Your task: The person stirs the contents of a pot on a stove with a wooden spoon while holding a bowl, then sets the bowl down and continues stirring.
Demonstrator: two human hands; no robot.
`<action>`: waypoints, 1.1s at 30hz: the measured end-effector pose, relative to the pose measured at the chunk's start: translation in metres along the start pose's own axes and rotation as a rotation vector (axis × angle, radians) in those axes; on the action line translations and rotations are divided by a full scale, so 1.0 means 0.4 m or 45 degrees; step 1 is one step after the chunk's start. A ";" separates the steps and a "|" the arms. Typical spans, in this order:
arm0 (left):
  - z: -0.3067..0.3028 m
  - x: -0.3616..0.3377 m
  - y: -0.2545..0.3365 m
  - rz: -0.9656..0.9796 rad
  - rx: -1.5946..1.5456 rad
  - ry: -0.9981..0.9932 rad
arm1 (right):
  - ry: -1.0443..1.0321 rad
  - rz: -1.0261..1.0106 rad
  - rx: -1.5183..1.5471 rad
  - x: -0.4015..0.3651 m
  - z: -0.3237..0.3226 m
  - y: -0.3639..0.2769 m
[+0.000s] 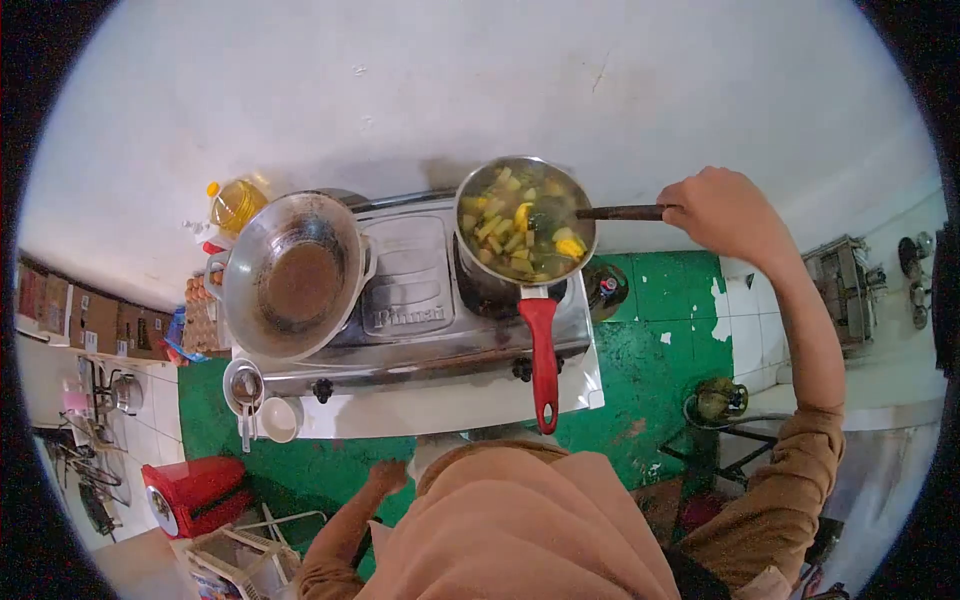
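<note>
My right hand [715, 212] is closed around the dark handle of a spatula [625, 213]. The spatula's head sits among the food in a saucepan [541, 282] and is partly hidden. Chunks of green and yellow vegetables [510, 225] fill this pan. A red handle [541, 360] points from it toward my body. The saucepan stands on the right burner of a steel gas stove [408, 270]. Low beside my body, my left hand [390, 478] hangs with fingers curled in and nothing visible in them. It touches neither the stove nor the pans.
A wide two-handled wok [300, 285] with brown residue occupies the left burner. Below it are a strainer over a bowl [243, 385] and a small white cup [281, 420]. An oil bottle [237, 206] and eggs [197, 292] stand left. A green gas cylinder [720, 398] is at right.
</note>
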State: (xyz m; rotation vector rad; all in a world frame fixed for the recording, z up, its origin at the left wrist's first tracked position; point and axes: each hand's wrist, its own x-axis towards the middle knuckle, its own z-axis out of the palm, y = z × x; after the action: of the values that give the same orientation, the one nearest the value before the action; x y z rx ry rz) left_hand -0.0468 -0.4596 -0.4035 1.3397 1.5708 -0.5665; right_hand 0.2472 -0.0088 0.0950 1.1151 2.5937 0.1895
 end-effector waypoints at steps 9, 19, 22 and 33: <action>-0.072 -0.437 0.109 0.227 -0.943 0.748 | 0.387 -0.014 0.314 -0.145 -0.044 -0.068; -0.372 -0.442 0.043 0.215 -0.153 0.605 | 0.775 0.380 1.337 -0.098 0.071 -0.112; -0.540 -0.335 0.146 0.672 -0.838 1.145 | 0.778 0.433 1.745 -0.055 0.085 -0.147; -0.719 -0.255 0.445 0.858 -1.345 0.403 | 1.000 0.163 1.459 0.061 0.188 -0.204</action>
State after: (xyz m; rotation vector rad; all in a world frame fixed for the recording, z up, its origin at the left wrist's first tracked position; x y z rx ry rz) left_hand 0.0077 -0.2199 -0.1499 1.0038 1.2054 0.8314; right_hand 0.2007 -0.0473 -0.0011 1.8055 3.3584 -1.2210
